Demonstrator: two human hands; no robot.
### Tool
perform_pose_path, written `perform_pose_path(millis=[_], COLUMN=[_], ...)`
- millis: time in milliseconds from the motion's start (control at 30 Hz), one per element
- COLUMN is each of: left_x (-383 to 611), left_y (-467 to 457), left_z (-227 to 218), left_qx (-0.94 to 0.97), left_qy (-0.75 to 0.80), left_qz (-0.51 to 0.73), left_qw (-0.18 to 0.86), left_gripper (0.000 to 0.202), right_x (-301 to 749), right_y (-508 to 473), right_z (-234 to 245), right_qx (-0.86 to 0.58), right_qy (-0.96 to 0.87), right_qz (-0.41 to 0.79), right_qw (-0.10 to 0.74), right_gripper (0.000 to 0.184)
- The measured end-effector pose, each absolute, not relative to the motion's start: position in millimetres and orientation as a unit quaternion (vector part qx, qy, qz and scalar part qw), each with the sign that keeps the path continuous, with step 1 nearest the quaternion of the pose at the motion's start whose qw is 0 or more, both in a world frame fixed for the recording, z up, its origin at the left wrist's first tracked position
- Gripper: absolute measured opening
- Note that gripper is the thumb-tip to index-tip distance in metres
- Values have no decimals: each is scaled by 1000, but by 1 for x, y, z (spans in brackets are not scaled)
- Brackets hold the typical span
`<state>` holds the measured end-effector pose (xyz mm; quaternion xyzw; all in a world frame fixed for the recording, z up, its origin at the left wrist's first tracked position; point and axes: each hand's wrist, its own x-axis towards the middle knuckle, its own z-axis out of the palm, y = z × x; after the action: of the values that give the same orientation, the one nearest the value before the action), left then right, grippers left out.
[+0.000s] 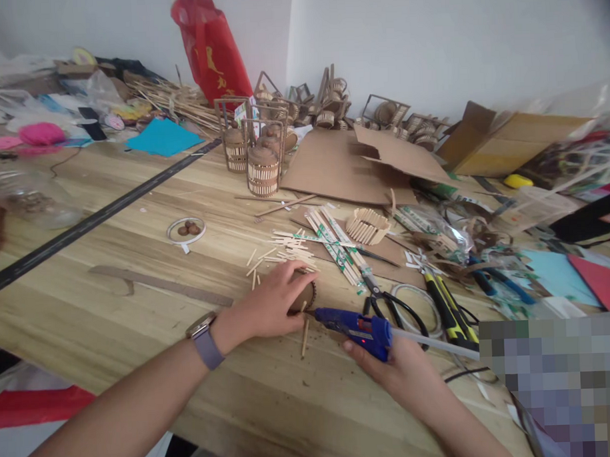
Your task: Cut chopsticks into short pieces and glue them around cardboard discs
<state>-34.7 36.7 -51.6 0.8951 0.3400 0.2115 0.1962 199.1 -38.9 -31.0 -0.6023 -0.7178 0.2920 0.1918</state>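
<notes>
My right hand point(402, 368) is wrapped round a blue glue gun point(356, 327) with a small red light and a pale glue stick out of its back. Its nozzle points left, at the edge of a round brown cardboard piece point(303, 298) low over the table. My left hand point(272, 299), with a watch on its wrist, grips this piece between thumb and fingers, hiding much of it. Just below the nozzle is a thin wooden stick point(305, 338). Loose short sticks point(286, 249) are scattered beyond my left hand.
Black scissors point(387, 299), a yellow-black cutter point(445, 310) and wrapped chopsticks point(335, 244) lie to the right. A slatted ring point(367, 226) and cardboard sheets point(343, 164) are farther back. Small slatted buckets point(263, 166) in frames stand behind. A brown strip point(157, 283) lies left.
</notes>
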Motion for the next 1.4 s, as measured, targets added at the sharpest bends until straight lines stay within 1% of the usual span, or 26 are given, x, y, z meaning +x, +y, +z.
perform_pose_path(millis=[433, 633, 1067, 1400], left_x=[-35, -35, -34, -35], left_y=[37, 37, 37, 36], left_z=[-50, -51, -49, -49], left_qx=[897, 896, 895, 896], left_qy=[341, 338, 342, 341], left_qz=[202, 208, 198, 202], left_qw=[195, 201, 205, 199], left_gripper=[71, 71, 70, 72], right_x=[195, 195, 195, 195], right_y=[-39, -41, -41, -41], right_z=[-32, -29, -31, -31], right_qx=[-612, -614, -626, -633], right_qy=[-717, -717, -711, -704], right_qz=[277, 268, 274, 277], right_qw=[186, 192, 166, 167], right_gripper=[37, 35, 42, 42])
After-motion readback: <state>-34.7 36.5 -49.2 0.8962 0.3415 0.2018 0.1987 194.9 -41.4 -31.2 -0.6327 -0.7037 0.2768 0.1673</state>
